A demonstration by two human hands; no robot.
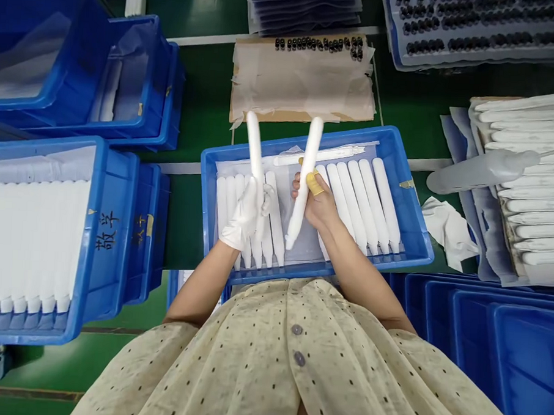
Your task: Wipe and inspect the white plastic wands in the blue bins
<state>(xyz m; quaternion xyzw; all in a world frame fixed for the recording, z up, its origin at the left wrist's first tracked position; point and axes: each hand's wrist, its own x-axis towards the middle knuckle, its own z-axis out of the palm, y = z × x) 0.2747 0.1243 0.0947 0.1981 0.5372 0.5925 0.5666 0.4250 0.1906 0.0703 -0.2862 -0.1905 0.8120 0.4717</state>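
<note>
My left hand (244, 215), in a white glove, is closed round a long white plastic tube (254, 148) that points up and away from me. My right hand (316, 200), bare with a yellow finger cot on one finger, grips a second white tube (306, 178) held nearly upright. Both hands hover over a blue bin (412, 216) right in front of me. Inside it, more white tubes (371, 202) lie side by side in two groups on a clear sheet, and one lies crosswise (325, 156) at the back.
At left stands a blue bin (94, 236) full of white tubes, with stacked blue bins (149, 79) behind it. Ahead lies a cardboard sheet (303, 80) with small black parts. At right are trays of black parts (477, 33), layered white tubes (530, 182) and empty blue bins (491, 339).
</note>
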